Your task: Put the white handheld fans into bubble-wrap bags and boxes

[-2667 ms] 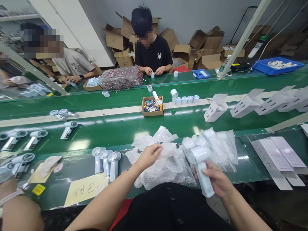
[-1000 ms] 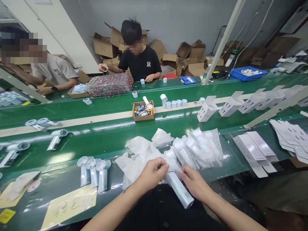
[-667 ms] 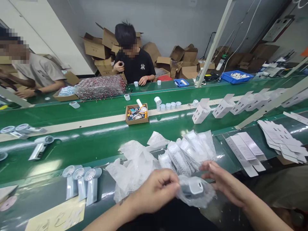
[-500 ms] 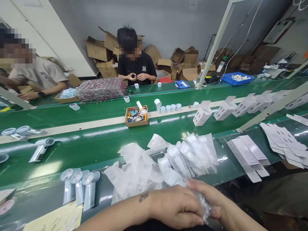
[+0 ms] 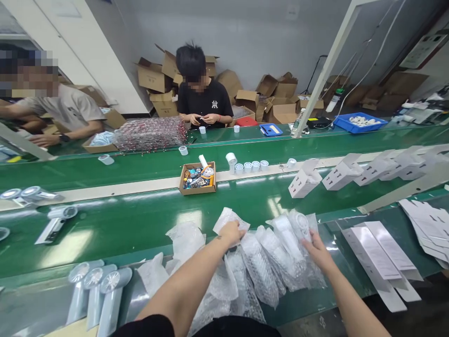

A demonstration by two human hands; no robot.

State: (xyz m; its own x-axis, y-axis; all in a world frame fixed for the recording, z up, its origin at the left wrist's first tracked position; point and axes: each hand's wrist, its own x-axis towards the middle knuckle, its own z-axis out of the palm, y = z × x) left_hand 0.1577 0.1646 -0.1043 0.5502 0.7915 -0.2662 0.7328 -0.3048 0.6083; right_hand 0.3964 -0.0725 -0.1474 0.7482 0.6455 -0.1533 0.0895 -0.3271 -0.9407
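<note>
My left hand [image 5: 231, 234] reaches over the near bench edge, its fingers closed on an empty-looking bubble wrap bag [image 5: 227, 216]. At the right end of a row of bubble-wrapped handheld fans, my right hand [image 5: 318, 250] grips the side of a wrapped fan [image 5: 300, 227] between thumb and fingers. More wrapped fans [image 5: 259, 267] lie side by side between my hands. Loose bubble wrap bags [image 5: 185, 241] are heaped left of them, partly under my left forearm. Three light blue handheld fans [image 5: 112, 290] lie unwrapped further left.
Open white boxes [image 5: 304, 180] line the conveyor [image 5: 147, 210] at right. Flat white cartons [image 5: 377, 257] lie on the right bench. A cardboard tray [image 5: 198, 187] of small parts sits mid-belt. Two co-workers sit opposite, near a wrapped bundle [image 5: 150, 135]. A slanted post [image 5: 326, 70] rises at right.
My hands have moved apart and forward from the crumpled wrap near my body. The left now grasps a loose bag, the right a wrapped fan at the row's right end.
</note>
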